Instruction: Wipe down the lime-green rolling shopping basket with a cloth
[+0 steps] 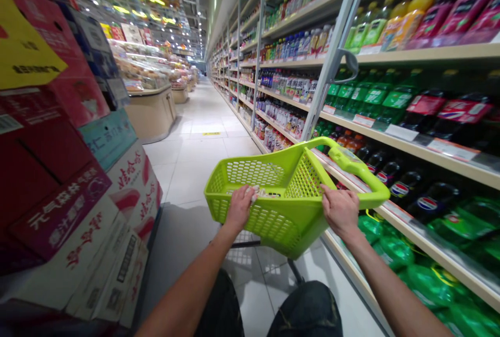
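Observation:
A lime-green plastic shopping cart (285, 222) stands sideways in front of my knees, its handle pointing right toward the shelves. My left hand (239, 206) is closed over the near rim of its basket, left of the middle. By those fingertips shows something small and whitish; whether it is held or lies in the basket, I cannot tell. Farther right, my right hand (341, 211) grips the same rim close to the handle (371, 183). Its thumb points up along the basket's edge, and the other fingertips are hidden behind the plastic.
Drink shelves (406, 118) with bottles run along the right side, close to the cart handle. Stacked cartons (97, 243) rise on the left. Between them a white tiled aisle (207, 144) leads away, past a rounded display counter (150, 113).

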`<control>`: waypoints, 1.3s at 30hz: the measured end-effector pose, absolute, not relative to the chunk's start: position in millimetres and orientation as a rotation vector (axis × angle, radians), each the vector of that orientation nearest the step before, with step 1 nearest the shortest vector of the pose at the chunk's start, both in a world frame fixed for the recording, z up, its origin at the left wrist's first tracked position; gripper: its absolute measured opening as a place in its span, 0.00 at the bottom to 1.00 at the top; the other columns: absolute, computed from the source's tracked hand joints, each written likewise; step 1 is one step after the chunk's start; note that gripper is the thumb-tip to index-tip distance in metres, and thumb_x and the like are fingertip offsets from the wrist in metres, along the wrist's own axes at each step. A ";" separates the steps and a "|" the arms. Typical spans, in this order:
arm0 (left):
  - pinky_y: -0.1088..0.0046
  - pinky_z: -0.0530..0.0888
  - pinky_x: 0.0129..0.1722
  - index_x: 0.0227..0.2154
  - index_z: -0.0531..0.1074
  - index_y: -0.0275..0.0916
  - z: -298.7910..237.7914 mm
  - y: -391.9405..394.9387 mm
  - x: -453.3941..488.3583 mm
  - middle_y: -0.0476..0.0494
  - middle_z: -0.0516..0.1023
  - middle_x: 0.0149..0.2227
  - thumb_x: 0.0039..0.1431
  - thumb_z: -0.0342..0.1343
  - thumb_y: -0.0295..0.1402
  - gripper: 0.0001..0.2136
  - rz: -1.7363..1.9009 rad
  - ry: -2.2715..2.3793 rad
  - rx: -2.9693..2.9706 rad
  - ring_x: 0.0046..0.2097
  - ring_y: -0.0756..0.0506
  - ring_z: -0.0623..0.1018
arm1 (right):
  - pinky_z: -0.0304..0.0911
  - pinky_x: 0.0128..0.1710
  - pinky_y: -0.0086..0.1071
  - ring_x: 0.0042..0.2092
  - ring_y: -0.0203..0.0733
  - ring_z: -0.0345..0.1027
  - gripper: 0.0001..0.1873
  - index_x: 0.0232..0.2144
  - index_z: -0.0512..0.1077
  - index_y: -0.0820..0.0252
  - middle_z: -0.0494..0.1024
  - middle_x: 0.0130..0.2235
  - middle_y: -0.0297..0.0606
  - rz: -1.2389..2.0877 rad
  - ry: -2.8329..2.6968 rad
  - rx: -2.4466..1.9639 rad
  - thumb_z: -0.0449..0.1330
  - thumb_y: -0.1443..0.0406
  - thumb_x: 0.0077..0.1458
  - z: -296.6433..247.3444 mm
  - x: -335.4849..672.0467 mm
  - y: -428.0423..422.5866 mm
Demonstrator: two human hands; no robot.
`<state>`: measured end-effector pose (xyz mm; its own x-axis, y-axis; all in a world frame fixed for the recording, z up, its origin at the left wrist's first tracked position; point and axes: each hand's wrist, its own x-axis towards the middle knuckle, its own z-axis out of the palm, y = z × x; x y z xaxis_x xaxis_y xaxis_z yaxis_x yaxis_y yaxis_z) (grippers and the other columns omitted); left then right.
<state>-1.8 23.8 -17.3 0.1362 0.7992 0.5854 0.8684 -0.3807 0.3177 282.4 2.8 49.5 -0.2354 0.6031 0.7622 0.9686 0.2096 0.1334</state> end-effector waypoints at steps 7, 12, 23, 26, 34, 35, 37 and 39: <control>0.60 0.60 0.54 0.47 0.65 0.41 -11.1 24.4 4.0 0.42 0.66 0.52 0.60 0.41 0.31 0.15 -0.997 -1.573 -2.442 0.54 0.46 0.64 | 0.49 0.42 0.36 0.35 0.40 0.64 0.14 0.39 0.72 0.59 0.77 0.32 0.36 -0.828 -2.021 -1.397 0.49 0.65 0.55 54.2 288.5 2.6; 0.54 0.58 0.54 0.49 0.64 0.44 -16.6 21.6 -57.4 0.42 0.64 0.54 0.57 0.40 0.26 0.18 -0.910 -1.957 -2.131 0.56 0.44 0.63 | 0.48 0.43 0.37 0.34 0.41 0.64 0.13 0.36 0.73 0.59 0.77 0.29 0.36 -0.869 -1.934 -1.448 0.49 0.65 0.54 51.2 288.0 5.1; 0.58 0.61 0.53 0.47 0.66 0.41 -29.5 22.3 -50.7 0.40 0.68 0.51 0.58 0.40 0.29 0.16 -1.107 -1.668 -2.237 0.54 0.44 0.65 | 0.48 0.44 0.36 0.35 0.40 0.65 0.11 0.35 0.73 0.58 0.77 0.29 0.34 -0.855 -1.944 -1.428 0.51 0.65 0.54 50.2 291.4 2.0; 0.52 0.59 0.52 0.49 0.64 0.40 -34.8 24.0 -78.9 0.39 0.68 0.51 0.56 0.39 0.25 0.19 -1.089 -1.870 -2.056 0.55 0.42 0.64 | 0.48 0.44 0.36 0.34 0.39 0.65 0.11 0.34 0.73 0.58 0.77 0.28 0.33 -0.869 -1.910 -1.430 0.51 0.65 0.54 48.9 290.2 2.0; 0.47 0.53 0.54 0.54 0.56 0.38 -31.8 25.5 -86.8 0.36 0.62 0.56 0.47 0.43 0.22 0.27 -0.842 -1.949 -2.117 0.57 0.41 0.60 | 0.48 0.44 0.35 0.34 0.39 0.65 0.10 0.34 0.73 0.58 0.77 0.29 0.33 -0.866 -1.920 -1.389 0.52 0.66 0.53 50.4 287.0 4.2; 0.46 0.51 0.55 0.53 0.57 0.39 -30.9 27.6 -92.0 0.36 0.63 0.55 0.47 0.42 0.21 0.27 -0.820 -1.977 -2.114 0.57 0.41 0.61 | 0.48 0.44 0.35 0.34 0.39 0.65 0.10 0.33 0.73 0.58 0.77 0.29 0.33 -0.869 -1.923 -1.386 0.52 0.66 0.53 50.7 287.4 4.6; 0.44 0.51 0.55 0.51 0.60 0.40 -30.1 33.3 -101.6 0.37 0.64 0.55 0.48 0.42 0.21 0.25 -0.815 -2.014 -2.095 0.56 0.41 0.62 | 0.47 0.44 0.35 0.33 0.39 0.65 0.10 0.33 0.73 0.58 0.77 0.29 0.33 -0.878 -1.913 -1.391 0.52 0.66 0.53 50.8 287.2 5.3; 0.47 0.56 0.54 0.49 0.63 0.39 -30.7 38.7 -105.4 0.37 0.64 0.55 0.50 0.43 0.23 0.21 -0.875 -1.987 -2.105 0.56 0.41 0.63 | 0.47 0.44 0.36 0.33 0.39 0.65 0.10 0.33 0.73 0.58 0.77 0.28 0.33 -0.890 -1.892 -1.407 0.52 0.66 0.53 50.4 286.0 6.1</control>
